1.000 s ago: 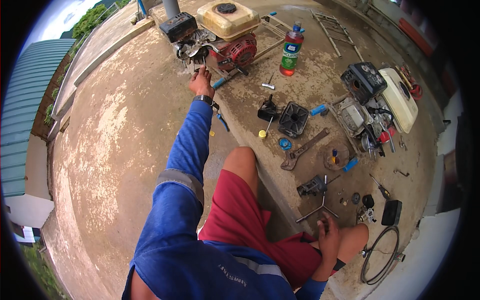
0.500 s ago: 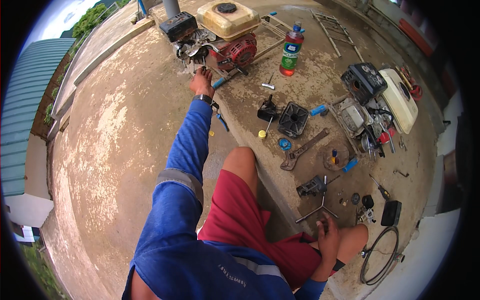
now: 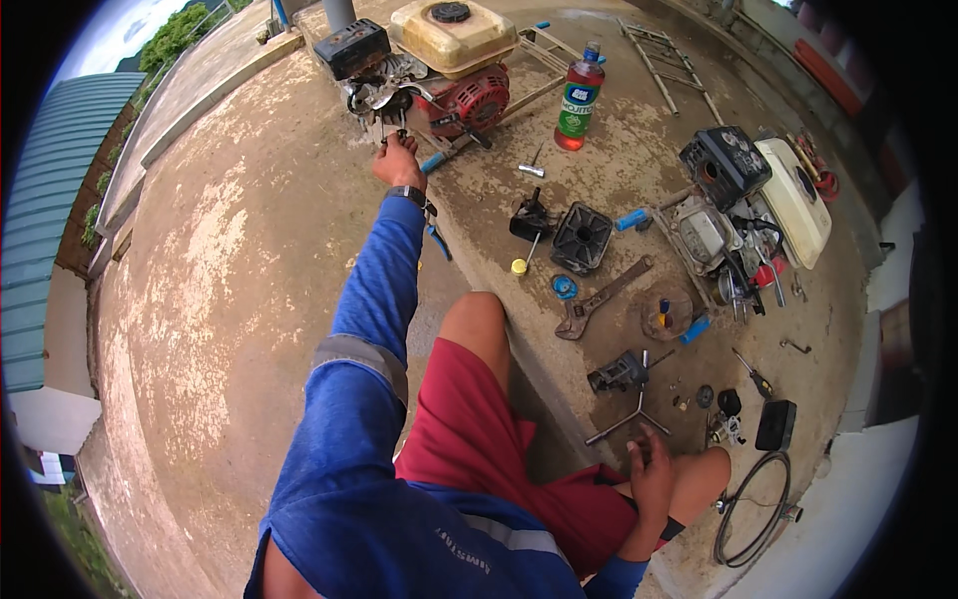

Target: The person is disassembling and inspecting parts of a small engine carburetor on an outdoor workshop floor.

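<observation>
My left hand (image 3: 399, 163) is stretched out to the far red engine (image 3: 469, 105), which carries a cream fuel tank (image 3: 451, 40). Its fingers are closed on a small dark piece at the engine's lower front; the kind is too small to tell. Thin metal rods or shafts show just beyond the fingertips. Over my bent right knee hangs my right hand (image 3: 654, 474), fingers loosely curled and apart, holding nothing. Closest to it lies a Y-shaped socket wrench (image 3: 639, 411), beside a dark carburetor-like part (image 3: 621, 372).
A bottle of red liquid (image 3: 579, 100) stands upright. Around the concrete floor lie an adjustable wrench (image 3: 604, 298), a black square cover (image 3: 584, 238), a screwdriver (image 3: 761, 382) and a coiled cable (image 3: 725, 519). A second engine (image 3: 714, 235) with a white tank sits to the right.
My left hand has shifted slightly, its wrist turning a little at the engine. The whole view has moved a touch. My right hand stays in place.
</observation>
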Motion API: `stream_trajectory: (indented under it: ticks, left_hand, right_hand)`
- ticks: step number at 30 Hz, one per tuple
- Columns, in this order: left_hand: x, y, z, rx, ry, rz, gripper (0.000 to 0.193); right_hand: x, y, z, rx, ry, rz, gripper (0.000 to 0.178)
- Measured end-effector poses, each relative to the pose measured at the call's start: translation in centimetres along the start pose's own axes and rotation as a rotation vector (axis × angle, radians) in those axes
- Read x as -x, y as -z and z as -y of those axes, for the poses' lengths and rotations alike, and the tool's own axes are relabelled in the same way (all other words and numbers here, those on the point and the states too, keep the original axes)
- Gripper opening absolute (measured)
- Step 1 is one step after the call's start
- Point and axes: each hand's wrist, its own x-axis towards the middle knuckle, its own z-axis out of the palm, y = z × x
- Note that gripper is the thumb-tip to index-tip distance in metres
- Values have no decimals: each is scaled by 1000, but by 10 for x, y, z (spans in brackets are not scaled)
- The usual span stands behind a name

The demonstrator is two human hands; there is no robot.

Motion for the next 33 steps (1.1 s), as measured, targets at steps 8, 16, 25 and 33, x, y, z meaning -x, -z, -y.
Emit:
stream_trajectory:
  ticks: [8,16,25,33]
  left_hand:
    - [-1,0,4,-21,-111,-32,25]
    - [-8,8,-2,-9,-34,47,22]
    - [0,3,2,72,30,42,24]
    - [-7,-3,-2,79,36,-13,21]
  right_hand:
    - [-1,1,1,5,-4,8,38]
    - [-3,2,7,15,-5,43,38]
    - [-2,3,12,36,3,43,38]
    - [-2,2,7,10,36,39,37]
